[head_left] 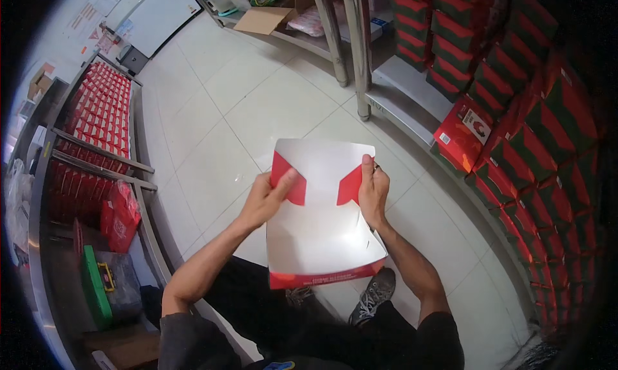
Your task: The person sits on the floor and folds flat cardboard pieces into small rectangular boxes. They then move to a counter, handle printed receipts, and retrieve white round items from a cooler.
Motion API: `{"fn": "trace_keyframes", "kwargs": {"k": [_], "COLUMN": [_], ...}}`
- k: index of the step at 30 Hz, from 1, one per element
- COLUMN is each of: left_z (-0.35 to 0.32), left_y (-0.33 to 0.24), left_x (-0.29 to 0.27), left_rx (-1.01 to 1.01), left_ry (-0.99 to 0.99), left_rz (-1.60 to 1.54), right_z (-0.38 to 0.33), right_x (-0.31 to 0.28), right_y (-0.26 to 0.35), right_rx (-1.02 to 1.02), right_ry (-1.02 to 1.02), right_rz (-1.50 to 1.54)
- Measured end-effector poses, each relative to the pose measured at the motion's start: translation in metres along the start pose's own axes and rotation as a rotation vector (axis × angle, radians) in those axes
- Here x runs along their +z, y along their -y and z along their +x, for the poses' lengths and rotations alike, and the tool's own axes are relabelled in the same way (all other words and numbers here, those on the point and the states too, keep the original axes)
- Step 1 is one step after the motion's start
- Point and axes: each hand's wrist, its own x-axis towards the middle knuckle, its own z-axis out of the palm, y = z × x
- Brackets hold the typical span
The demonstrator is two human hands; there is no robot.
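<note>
Between my hands is an open cardboard box (315, 241), red outside and white inside, held above the floor in front of me. Its lid stands raised on the far side, with a red folded flap at each side. My left hand (267, 196) is closed on the lid's left edge, the thumb pressing the left red flap. On the opposite edge my right hand (373, 193) grips the lid, thumb along the rim beside the right flap. The fingers behind the cardboard are partly hidden. Nothing lies inside the box.
Tall stacks of red and dark green boxes (541, 157) line the right side, some on a metal shelf (405, 106). Rows of red and white cartons (103, 106) fill the left rack. Below them sits a bin with a green lid (96, 286). A white chest (154, 19) stands far left.
</note>
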Motion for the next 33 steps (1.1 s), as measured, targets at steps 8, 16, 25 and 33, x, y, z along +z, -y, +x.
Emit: {"fn": "trace_keyframes", "kwargs": {"k": [8, 16, 25, 33], "left_z": [0.013, 0.031, 0.039, 0.021], "left_y": [-0.007, 0.025, 0.163, 0.216], "left_x": [-0.011, -0.029, -0.001, 0.032], "left_rx": [0.269, 0.206, 0.195, -0.348], "left_ry": [-0.303, 0.291, 0.375, 0.214], "left_rz": [0.095, 0.452, 0.238, -0.583], "right_z": [0.017, 0.016, -0.020, -0.062], "right_x": [-0.008, -0.035, -0.050, -0.035], "right_y": [0.016, -0.018, -0.094, -0.143], "right_rx": [-0.108, 0.110, 0.017, 0.110], "right_ry": [0.394, 0.590, 0.609, 0.390], "right_rz": [-0.103, -0.458, -0.678, -0.345]}}
